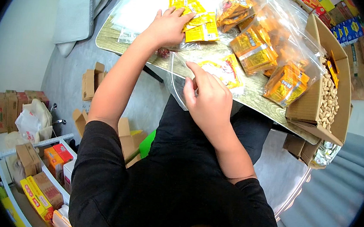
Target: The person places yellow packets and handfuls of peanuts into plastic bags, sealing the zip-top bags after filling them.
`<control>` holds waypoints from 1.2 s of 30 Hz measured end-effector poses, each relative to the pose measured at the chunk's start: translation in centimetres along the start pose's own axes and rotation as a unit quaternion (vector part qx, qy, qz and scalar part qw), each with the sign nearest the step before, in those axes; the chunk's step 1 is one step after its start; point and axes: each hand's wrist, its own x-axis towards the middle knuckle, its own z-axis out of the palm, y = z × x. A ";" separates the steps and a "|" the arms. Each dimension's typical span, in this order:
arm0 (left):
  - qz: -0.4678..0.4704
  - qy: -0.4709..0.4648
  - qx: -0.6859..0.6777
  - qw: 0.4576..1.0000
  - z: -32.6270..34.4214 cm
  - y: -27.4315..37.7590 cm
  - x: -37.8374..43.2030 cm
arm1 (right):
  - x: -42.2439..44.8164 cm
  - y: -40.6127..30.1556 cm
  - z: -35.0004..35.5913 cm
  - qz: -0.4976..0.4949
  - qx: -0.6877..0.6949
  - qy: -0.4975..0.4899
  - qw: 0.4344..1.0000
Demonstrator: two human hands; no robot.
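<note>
My left hand rests with spread fingers on loose yellow snack packets near the far side of the table. These lie beside a stack of clear plastic bags. Nearer to me, a clear zip bag has its mouth to the left, partly over the table edge. A yellow and white packet appears to be inside it. Over this bag is my right hand, thumb and index finger apart. Its other fingers are curled and hidden, so whether they grip the bag cannot be told.
Filled clear bags of orange packets crowd the table's right side. A cardboard box of peanuts stands at the right edge. Opened cartons lie on the floor at left, near a white shelf rack of boxed goods.
</note>
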 end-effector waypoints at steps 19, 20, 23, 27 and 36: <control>-0.206 0.245 -0.757 0.570 -0.9 1.0 -3.3 | -0.5 1.9 0.9 0.033 0.011 -0.025 0.999; -0.232 0.229 -0.710 0.624 -1.3 0.8 -3.0 | -0.5 2.1 0.8 0.032 0.012 -0.019 0.999; -0.245 0.194 -0.614 0.725 -1.6 -1.0 -1.9 | -0.4 2.1 0.5 0.032 0.010 -0.014 0.999; -0.139 0.033 -0.378 0.915 -3.3 -3.6 0.5 | -0.1 1.9 0.6 0.027 0.015 -0.010 0.999; -0.042 -0.045 -0.293 0.954 -4.6 -3.1 3.2 | 0.2 0.9 0.2 0.047 0.001 -0.028 0.998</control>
